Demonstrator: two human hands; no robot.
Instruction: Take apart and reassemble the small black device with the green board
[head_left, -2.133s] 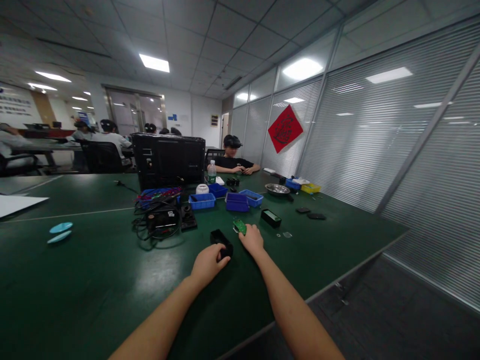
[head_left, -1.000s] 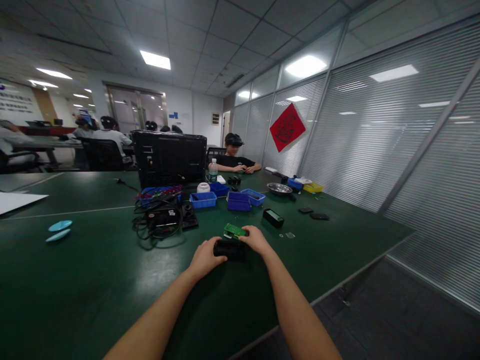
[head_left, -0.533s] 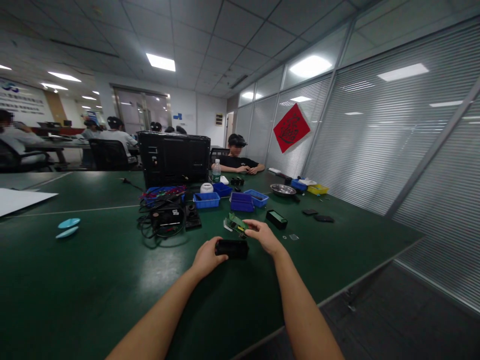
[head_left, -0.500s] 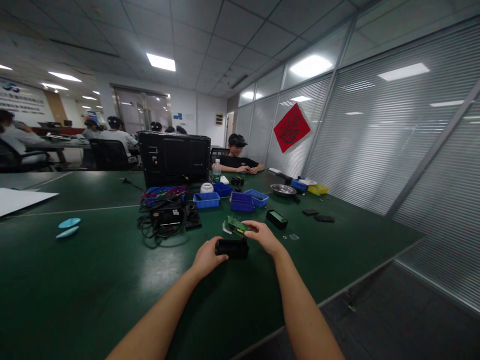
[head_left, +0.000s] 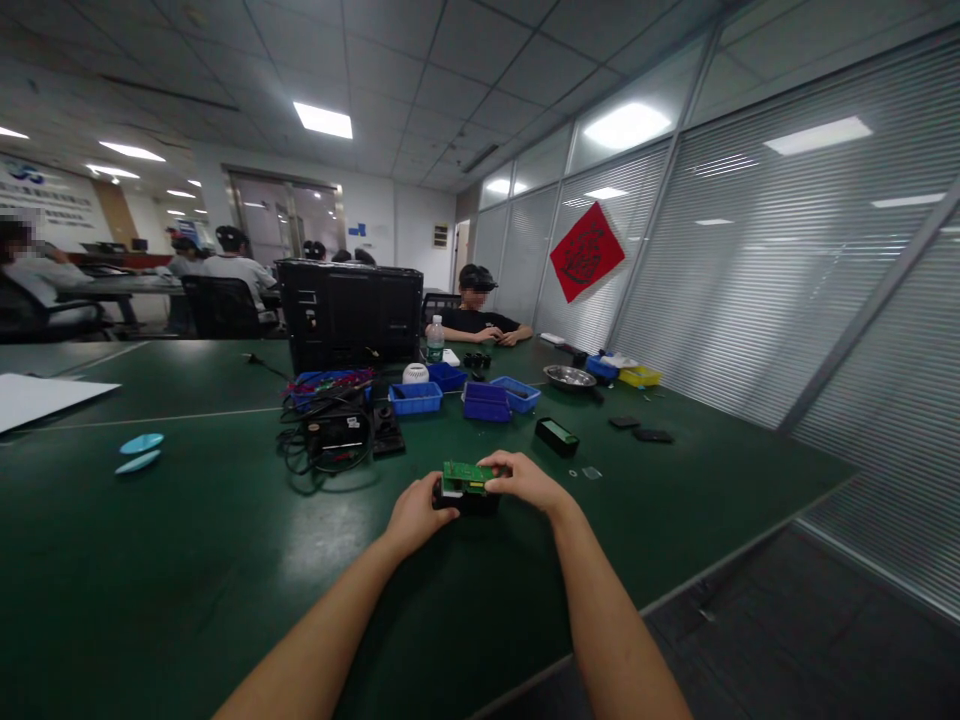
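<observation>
My left hand (head_left: 415, 514) grips the left end of a black open-topped plastic case (head_left: 472, 504) on the green table. In the fingers of my right hand (head_left: 526, 480) is a green circuit board (head_left: 466, 472), held by its right end. The board lies level over the case's opening, with its left end close to my left fingers. Whether it rests on the rim or hovers just above, I cannot tell. Yellow and white parts show along the board's near edge. Beyond my right hand stands a black box with a pale green top face (head_left: 557, 436).
Behind the case are blue bins (head_left: 487, 402), a tangle of cables (head_left: 330, 425) and a black monitor-like panel (head_left: 349, 315). Flat black pieces (head_left: 652, 436) and a metal dish (head_left: 568, 377) lie to the right. Light-blue pieces (head_left: 141, 444) lie left. A person (head_left: 480, 310) sits across the table.
My right hand has brought the circuit board nearer and down from behind the case to over its opening, turning it level. My left hand has stayed on the case.
</observation>
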